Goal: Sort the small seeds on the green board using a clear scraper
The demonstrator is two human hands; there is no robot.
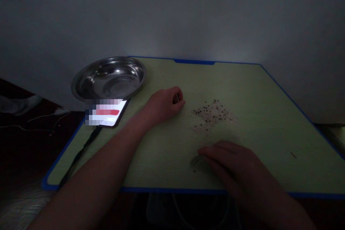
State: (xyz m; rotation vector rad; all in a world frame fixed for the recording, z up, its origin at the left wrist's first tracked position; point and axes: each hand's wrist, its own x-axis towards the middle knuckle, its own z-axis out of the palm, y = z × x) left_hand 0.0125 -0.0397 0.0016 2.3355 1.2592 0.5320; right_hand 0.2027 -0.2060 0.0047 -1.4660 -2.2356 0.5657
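Observation:
A thin spread of small pale grains mixed with black ones lies on the green table. To its left, my left hand rests on the tabletop with its fingers curled in towards the thumb. Whatever may be inside that curl is hidden. Nearer the front edge, my right hand is low over the table with thumb and fingertips brought together. Anything between those fingertips is too small or dark to make out. One dark grain sits apart, just left of the right hand.
A steel basin stands at the back left. In front of it lies a lit phone with a dark cable running off the front left. A small reddish sliver lies at the right. Behind the table rises a wall.

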